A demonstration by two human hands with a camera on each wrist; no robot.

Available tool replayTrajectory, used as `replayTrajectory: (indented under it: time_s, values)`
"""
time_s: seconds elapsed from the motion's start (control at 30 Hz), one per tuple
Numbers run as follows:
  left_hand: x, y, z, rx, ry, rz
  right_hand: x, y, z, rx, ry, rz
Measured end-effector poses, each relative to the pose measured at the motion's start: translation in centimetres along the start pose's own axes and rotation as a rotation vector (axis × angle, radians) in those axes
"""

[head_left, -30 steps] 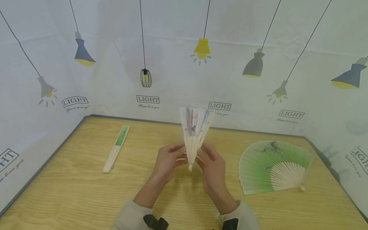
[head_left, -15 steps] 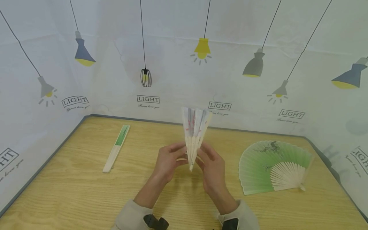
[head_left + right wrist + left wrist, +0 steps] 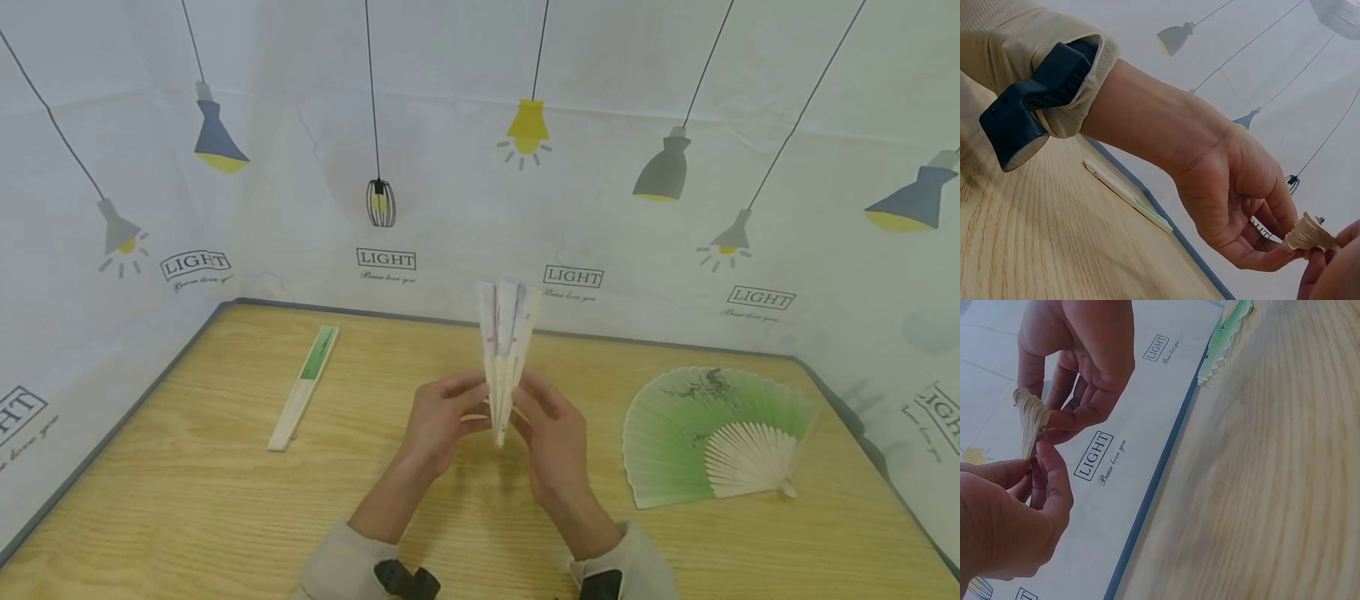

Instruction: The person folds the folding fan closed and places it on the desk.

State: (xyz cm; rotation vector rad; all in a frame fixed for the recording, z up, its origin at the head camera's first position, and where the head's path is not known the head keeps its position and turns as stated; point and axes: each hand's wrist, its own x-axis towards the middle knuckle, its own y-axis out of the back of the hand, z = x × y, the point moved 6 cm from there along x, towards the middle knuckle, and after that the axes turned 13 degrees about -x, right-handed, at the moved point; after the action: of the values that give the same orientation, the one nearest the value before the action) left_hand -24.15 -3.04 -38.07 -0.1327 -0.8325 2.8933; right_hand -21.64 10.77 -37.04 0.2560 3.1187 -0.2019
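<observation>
Between both hands a white folding fan (image 3: 508,321) with pink-red marks and pale wooden ribs stands upright over the table, only slightly spread. My left hand (image 3: 435,421) pinches its ribs from the left, thumb and fingers near the pivot end. From the right, my right hand (image 3: 561,429) pinches the opposite edge. In the left wrist view the stacked ribs (image 3: 1034,419) show between the right hand above and the left hand below. The right wrist view has the left hand (image 3: 1229,194) at the ribs, with part of the right hand (image 3: 1338,272) at the corner.
A folded green fan (image 3: 303,387) lies on the wooden table (image 3: 187,500) at left. Another green fan (image 3: 675,442), spread wide, lies at right. A white lamp-printed backdrop (image 3: 450,125) rises behind the table's edges.
The white fan has narrowed step by step, its two outer edges drawing together between my hands. Both hands stay in nearly the same place; the green fans have not moved.
</observation>
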Motion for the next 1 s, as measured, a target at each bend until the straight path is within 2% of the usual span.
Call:
replayTrajectory:
  time_s: [0.6,1.0]
  values:
    - [-0.08,-0.04,0.00,0.010,0.007,0.007,-0.17,-0.29,-0.25,-0.020,0.012,-0.031]
    - [0.07,-0.09,-0.23,0.018,0.013,-0.014,0.06,-0.28,-0.15,-0.005,0.020,-0.036]
